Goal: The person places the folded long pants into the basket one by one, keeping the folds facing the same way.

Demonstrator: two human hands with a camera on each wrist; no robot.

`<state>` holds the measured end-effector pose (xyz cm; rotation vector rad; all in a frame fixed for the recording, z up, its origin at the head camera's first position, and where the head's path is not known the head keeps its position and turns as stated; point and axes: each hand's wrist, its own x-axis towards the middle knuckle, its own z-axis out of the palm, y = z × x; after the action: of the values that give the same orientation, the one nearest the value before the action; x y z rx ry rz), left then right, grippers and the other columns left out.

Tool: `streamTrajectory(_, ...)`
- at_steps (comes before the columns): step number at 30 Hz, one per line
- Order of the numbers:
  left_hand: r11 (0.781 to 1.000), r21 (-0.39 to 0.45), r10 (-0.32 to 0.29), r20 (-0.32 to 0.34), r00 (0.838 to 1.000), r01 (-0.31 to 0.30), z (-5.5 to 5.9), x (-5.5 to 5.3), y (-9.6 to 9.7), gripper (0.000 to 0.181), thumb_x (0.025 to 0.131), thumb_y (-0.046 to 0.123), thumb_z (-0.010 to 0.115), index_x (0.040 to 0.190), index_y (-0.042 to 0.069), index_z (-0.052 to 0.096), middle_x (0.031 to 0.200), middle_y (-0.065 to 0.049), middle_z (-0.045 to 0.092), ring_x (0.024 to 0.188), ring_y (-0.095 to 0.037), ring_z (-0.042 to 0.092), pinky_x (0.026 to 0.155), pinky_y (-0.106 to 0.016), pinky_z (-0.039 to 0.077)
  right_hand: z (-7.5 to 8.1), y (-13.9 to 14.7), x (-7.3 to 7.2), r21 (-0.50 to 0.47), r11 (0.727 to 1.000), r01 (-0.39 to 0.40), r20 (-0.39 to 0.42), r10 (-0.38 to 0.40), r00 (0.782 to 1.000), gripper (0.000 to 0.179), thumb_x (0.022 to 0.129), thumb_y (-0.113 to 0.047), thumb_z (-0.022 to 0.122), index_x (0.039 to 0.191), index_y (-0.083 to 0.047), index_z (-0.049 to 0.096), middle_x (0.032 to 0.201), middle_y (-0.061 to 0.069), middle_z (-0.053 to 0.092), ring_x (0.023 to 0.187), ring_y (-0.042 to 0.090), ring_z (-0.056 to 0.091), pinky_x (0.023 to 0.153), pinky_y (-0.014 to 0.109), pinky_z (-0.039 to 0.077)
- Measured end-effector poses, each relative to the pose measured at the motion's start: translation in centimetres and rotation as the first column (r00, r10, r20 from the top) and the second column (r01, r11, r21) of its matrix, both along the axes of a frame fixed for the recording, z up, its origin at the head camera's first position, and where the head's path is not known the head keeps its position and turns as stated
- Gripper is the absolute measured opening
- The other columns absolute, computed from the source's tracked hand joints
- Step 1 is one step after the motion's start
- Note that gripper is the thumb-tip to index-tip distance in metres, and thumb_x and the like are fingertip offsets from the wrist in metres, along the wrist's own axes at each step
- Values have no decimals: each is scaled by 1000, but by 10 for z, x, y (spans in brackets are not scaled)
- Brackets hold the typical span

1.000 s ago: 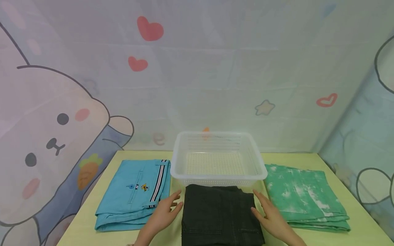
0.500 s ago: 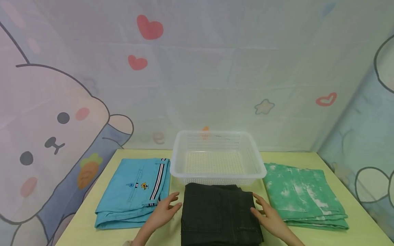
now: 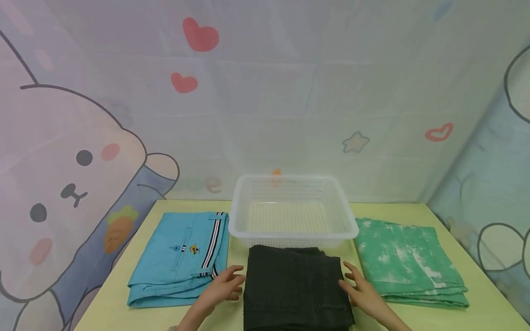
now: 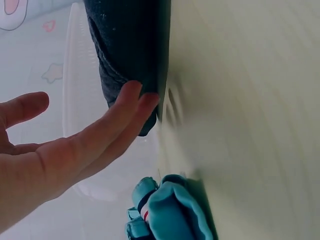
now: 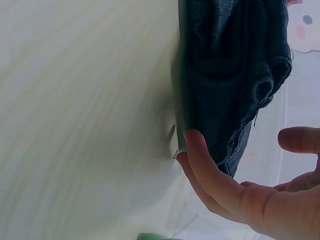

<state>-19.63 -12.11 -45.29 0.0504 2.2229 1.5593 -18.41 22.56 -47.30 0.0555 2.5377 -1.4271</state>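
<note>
Dipping slightly in the head view, the left hand [image 3: 222, 288], near-left of the basket [image 3: 294, 236]; right hand [image 3: 363, 294] near-right, black garment [image 3: 295, 285] unmoved in front; left wrist view, thumb apart, gripping nothing; right wrist view, likewise: nothing seems lifted yet

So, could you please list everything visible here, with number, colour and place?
Blue garment: one, light blue, folded at left
Dark garment: one, near-black, folded at front centre
Green garment: one, green with white patches, folded at right
Perforated basket: one, translucent white, behind dark garment
Table: one, pale yellow, beneath these
Cartoon backdrop: count unclear, pale, behind table
Left grip: one, bare, dark garment's left side
Right grip: one, bare, dark garment's right side
</note>
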Motion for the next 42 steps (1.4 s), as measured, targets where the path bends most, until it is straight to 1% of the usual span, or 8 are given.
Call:
streamTrajectory(9,1000,-16,-16,43,999,17,-3,-2,7,57,92,26,45,135,-6,25,125,-34,43,99,-39,56,73,-46,51,0,1,-1,-30,999,16,53,-14,999,63,92,-28,47,141,-3,16,129,39,32,102,47,52,60,41,53)
streamTrajectory(16,997,70,-31,94,995,25,-6,-2,14,57,93,26,44,136,-3,22,125,-34,39,100,-42,54,70,-48,51,-1,-3,-1,-86,996,33,117,-23,993,66,90,-33,49,140,-4,18,127,36,37,94,38,58,63,44,52)
streamTrajectory(19,997,81,-17,118,993,7,-4,-1,18,57,92,26,45,136,-3,22,126,-35,37,101,-46,51,68,-51,50,-1,-3,-2,-101,995,27,143,-13,990,67,90,-33,48,140,-4,16,126,35,38,94,39,58,64,46,51)
streamTrajectory(24,996,81,31,160,987,-45,-5,-3,22,64,91,26,45,137,-6,14,132,-39,26,109,-56,40,67,-54,50,-2,-3,-4,-121,992,27,174,-5,985,64,91,-32,46,140,-2,17,124,34,40,102,45,52,66,49,50)
streamTrajectory(30,993,69,83,220,972,-100,-8,-8,24,69,90,26,46,136,-12,10,133,-40,21,112,-58,35,70,-57,48,-1,-2,-7,-157,987,38,232,0,973,66,91,-33,45,139,2,17,127,36,34,106,50,46,70,51,49)
streamTrajectory(34,990,80,91,248,965,-114,-9,-9,24,68,91,24,44,134,-15,11,133,-41,22,110,-60,36,72,-57,47,-1,-1,-10,-159,986,44,268,1,963,67,90,-33,47,138,6,20,127,35,34,105,48,48,72,50,49)
streamTrajectory(38,988,105,84,267,960,-116,-8,-10,24,64,91,23,43,133,-16,14,132,-41,21,107,-62,36,74,-58,46,-1,1,-10,-181,983,12,261,36,965,66,90,-27,49,137,7,18,124,34,37,101,43,52,72,49,49)
streamTrajectory(42,986,132,61,271,961,-99,-8,-11,24,58,92,21,41,131,-15,17,131,-40,23,107,-63,36,74,-59,45,-3,3,-11,-212,977,-24,246,78,966,72,89,-19,51,139,5,6,131,41,24,102,46,52,74,50,49)
